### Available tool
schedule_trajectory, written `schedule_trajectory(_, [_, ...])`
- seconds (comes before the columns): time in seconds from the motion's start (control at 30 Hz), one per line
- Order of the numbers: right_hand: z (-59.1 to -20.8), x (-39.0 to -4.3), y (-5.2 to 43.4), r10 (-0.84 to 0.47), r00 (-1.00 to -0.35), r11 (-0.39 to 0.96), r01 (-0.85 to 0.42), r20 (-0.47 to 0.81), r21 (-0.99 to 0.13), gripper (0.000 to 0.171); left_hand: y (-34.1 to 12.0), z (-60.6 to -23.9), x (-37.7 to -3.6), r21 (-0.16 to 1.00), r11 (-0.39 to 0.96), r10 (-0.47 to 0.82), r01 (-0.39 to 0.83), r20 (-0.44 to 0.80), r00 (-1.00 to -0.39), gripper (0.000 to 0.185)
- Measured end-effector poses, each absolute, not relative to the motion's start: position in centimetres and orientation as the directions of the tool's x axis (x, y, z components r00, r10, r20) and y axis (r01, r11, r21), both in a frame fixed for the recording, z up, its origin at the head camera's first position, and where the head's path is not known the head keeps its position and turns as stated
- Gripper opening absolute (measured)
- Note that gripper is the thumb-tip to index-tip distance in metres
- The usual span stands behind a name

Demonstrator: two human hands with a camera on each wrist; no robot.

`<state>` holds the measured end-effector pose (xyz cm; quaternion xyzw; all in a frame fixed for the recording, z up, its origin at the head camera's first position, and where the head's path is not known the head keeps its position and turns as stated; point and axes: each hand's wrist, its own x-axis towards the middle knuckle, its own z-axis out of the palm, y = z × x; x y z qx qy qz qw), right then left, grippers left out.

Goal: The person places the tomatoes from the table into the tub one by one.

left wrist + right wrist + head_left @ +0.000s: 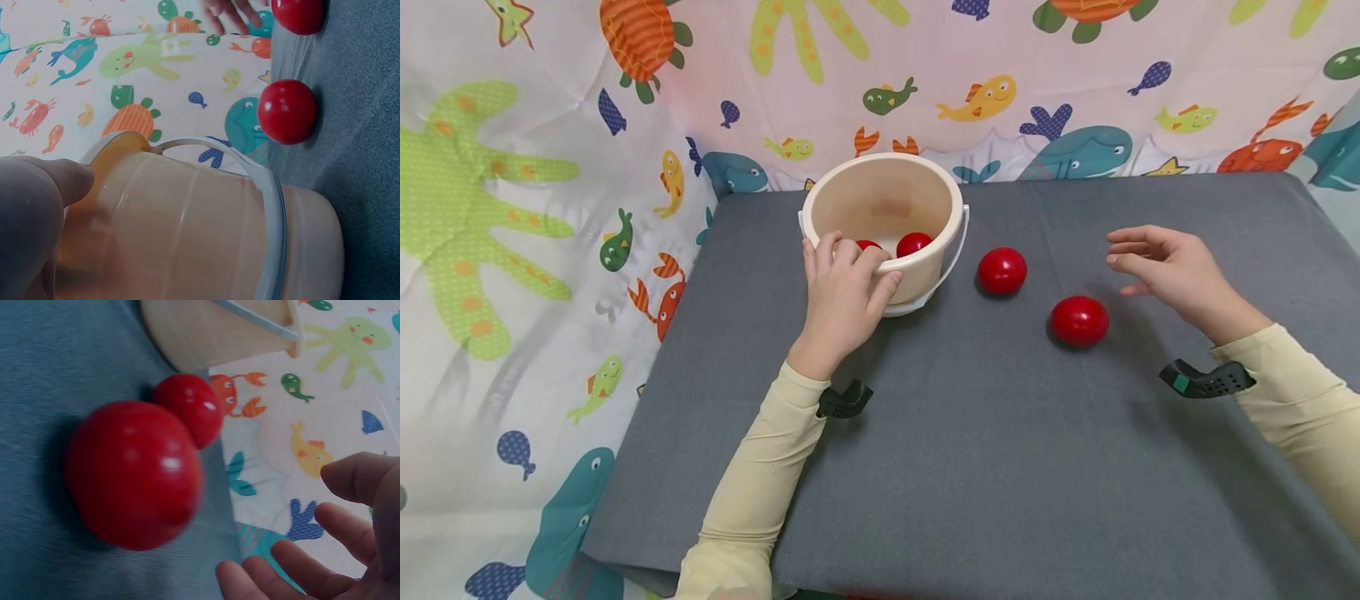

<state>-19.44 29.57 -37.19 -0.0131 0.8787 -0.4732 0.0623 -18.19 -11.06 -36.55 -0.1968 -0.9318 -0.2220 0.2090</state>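
A cream bucket (931, 287) with a white handle stands upright on the grey table, and its rim is held by my left hand (842, 302), fingers over the edge. In the left wrist view the thumb (72, 181) lies at the rim of the tilted-looking bucket (181, 225). Inside the bucket sit a shiny red ball (913, 244) and part of another red one (868, 245). Two more lie on the table: one red ball (1002, 271) near the bucket, another (1079, 322) closer to my right hand (1176, 275). That hand hovers, fingers apart from the ball, holding nothing.
Grey cloth covers the table (970, 467). A sea-animal curtain (880, 50) hangs along the back and the left side. Each wrist wears a black strap, the left one (846, 400) and the right one (1207, 380).
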Motion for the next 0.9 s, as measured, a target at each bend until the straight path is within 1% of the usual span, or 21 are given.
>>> schedule_trajectory(0.13, [-38.8, -19.1, 29.4, -0.130, -0.979, 0.593, 0.050, -0.156, -0.804, 0.049, -11.0, -36.5, -18.2, 0.338, 0.822, 0.273, 0.458, 0.471, -0.839, 0.028])
schedule_trajectory(0.3, [-40.1, -18.5, 29.2, -0.177, -0.962, 0.603, 0.063, -0.210, -0.795, 0.051, -11.0, -36.5, -18.2, 0.343, 0.820, 0.272, 0.458, 0.470, -0.840, 0.028])
schedule_trajectory(0.5, [-41.0, -17.9, 29.1, -0.242, -0.952, 0.569, 0.019, -0.189, -0.822, 0.050, -11.0, -36.6, -18.2, 0.343, 0.821, 0.270, 0.456, 0.470, -0.840, 0.028])
schedule_trajectory(0.63, [-41.2, -17.5, 28.9, -0.262, -0.948, 0.554, 0.005, -0.180, -0.832, 0.049, -11.0, -36.6, -18.2, 0.338, 0.823, 0.272, 0.456, 0.471, -0.839, 0.028])
schedule_trajectory(0.9, [-41.3, -17.7, 28.7, -0.285, -0.939, 0.580, -0.010, -0.192, -0.814, 0.050, -11.0, -36.6, -18.2, 0.328, 0.825, 0.272, 0.461, 0.485, -0.831, 0.028])
